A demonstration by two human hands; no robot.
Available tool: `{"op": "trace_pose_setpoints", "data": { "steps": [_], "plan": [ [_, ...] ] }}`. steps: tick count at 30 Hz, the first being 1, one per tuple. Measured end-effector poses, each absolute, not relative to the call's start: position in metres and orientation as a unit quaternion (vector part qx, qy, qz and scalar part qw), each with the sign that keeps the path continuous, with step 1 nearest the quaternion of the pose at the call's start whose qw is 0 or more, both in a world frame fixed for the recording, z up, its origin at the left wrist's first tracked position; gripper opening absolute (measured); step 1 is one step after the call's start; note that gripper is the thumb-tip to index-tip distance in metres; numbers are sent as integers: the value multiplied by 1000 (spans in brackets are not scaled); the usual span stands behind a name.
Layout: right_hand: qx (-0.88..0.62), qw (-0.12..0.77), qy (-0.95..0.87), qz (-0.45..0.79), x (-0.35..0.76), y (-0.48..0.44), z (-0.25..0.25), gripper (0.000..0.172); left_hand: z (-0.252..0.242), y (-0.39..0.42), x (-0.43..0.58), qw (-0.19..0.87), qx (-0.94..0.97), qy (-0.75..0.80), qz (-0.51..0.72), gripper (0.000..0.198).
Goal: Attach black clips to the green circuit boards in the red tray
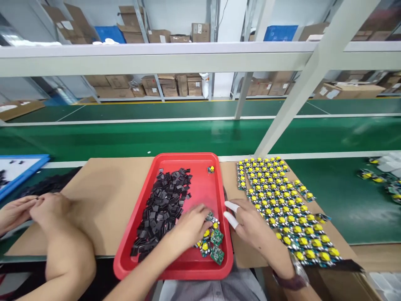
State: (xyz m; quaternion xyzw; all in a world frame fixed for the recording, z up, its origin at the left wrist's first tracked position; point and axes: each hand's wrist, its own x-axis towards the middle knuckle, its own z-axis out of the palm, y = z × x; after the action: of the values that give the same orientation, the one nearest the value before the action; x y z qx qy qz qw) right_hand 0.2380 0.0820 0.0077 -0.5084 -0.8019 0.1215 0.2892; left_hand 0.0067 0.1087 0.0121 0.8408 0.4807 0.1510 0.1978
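A red tray point(203, 184) lies in front of me on a cardboard sheet point(106, 196). It holds a heap of small black parts point(163, 205) and a few green circuit boards with yellow domes point(211, 242). My left hand point(189, 225) reaches into the tray, fingers curled over the boards; what they pinch is hidden. My right hand point(250, 223) rests at the tray's right rim, fingers spread, with white cots on two fingertips. Beside it lie rows of yellow-domed boards point(282, 205).
Another person's hands point(37, 211) and arm rest on the cardboard at the left. A blue tray point(19, 169) sits far left. A green conveyor belt point(188, 138) runs behind, under a white frame. More boards point(376, 177) lie at the right.
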Motion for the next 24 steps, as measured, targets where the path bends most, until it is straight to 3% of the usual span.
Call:
{"op": "trace_pose_setpoints", "data": {
  "steps": [8,12,18,21,24],
  "plan": [
    [-419,219,-871,136,145,169,-1,8,-9,75,-9,226,815,510,155,27],
    [-426,220,-869,123,129,182,-9,20,-7,69,-21,248,806,509,173,24],
    [-409,237,-867,155,152,152,4,8,-7,71,-28,305,658,562,398,32],
    [-405,263,-859,168,164,125,9,14,-10,80,-30,421,555,555,456,40],
    [-431,249,-855,142,176,110,7,23,-7,91,-42,397,541,572,471,38]
  ]
}}
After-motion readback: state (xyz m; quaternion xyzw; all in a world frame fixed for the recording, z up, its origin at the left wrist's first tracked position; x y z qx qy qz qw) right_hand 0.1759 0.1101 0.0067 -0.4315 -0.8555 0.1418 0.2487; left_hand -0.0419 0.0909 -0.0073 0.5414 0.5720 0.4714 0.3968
